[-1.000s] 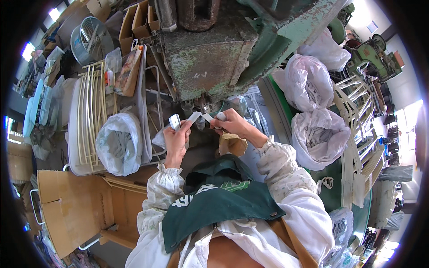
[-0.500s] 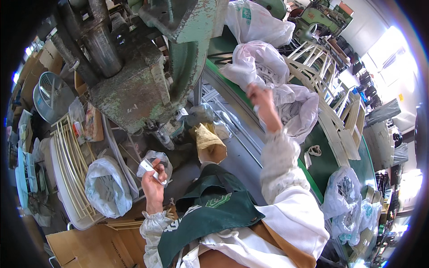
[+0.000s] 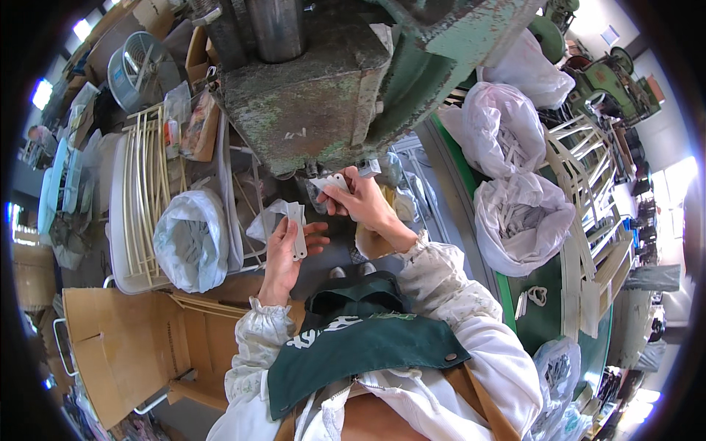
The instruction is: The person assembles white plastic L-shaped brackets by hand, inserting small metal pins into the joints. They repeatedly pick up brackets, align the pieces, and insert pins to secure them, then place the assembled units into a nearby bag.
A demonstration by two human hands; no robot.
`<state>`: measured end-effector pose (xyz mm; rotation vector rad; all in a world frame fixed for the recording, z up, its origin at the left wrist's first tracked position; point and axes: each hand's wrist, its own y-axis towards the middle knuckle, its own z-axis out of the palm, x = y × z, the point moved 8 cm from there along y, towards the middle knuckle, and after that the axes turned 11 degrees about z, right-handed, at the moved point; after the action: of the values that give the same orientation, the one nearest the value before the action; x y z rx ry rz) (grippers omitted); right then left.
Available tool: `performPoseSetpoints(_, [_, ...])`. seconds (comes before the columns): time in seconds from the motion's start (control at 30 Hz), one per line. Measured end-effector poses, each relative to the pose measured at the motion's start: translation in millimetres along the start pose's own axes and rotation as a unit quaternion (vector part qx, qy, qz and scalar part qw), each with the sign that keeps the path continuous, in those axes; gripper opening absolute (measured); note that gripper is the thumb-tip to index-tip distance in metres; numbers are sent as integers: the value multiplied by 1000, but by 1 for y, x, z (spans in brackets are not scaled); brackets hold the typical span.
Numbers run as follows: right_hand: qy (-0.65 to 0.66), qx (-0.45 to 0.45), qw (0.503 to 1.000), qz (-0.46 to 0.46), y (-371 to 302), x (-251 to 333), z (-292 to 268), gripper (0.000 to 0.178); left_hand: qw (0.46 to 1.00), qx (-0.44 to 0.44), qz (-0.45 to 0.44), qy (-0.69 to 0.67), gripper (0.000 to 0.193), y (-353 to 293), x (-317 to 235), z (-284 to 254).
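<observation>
A flat white strip with holes near its ends [image 3: 297, 234], perhaps one of a small stack, stands between the thumb and fingers of my left hand [image 3: 276, 263]. Pinched in my right hand [image 3: 370, 209] is another flat white piece [image 3: 329, 181], just below the lower edge of a worn green press [image 3: 294, 125]. Both hands are in front of my body, a short way apart. How many pieces each hand holds I cannot tell. To the right, an open white bag [image 3: 489, 228] holds many similar pale strips.
A second bag of strips [image 3: 485, 140] stands behind on the green table [image 3: 529, 294], beside bent pale slats [image 3: 570, 272]. At left are a white bag of strips [image 3: 173, 261], a tub with long rods [image 3: 121, 257] and an open cardboard box [image 3: 118, 331].
My right hand has come from the bags on the right to the press and now holds a white piece. My left hand has moved slightly right and up. The view has turned.
</observation>
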<state>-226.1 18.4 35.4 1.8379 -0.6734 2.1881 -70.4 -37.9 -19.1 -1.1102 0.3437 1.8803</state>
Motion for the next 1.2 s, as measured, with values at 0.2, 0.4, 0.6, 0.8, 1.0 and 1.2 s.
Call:
performPoseSetpoints(0.2, [12,-16,999,38,2,1,10,25,997,-47,66,20,21,-1,-9,2])
performPoseSetpoints(0.4, [109,-15,993,41,6,-9,5,20,993,-65,63,74,25,2,-4,-6])
performPoseSetpoints(0.6, [111,-8,992,52,9,-13,3,11,993,-65,76,56,31,3,-9,7])
performPoseSetpoints(0.8, [119,10,990,78,7,-12,4,17,993,-55,86,-52,41,1,-11,13])
performPoseSetpoints(1.0, [102,37,981,164,9,-33,5,24,987,-1,65,-145,47,5,-3,13])
performPoseSetpoints(1.2, [-173,-104,978,47,23,-85,-81,24,984,-73,92,-131,43,-9,3,-15])
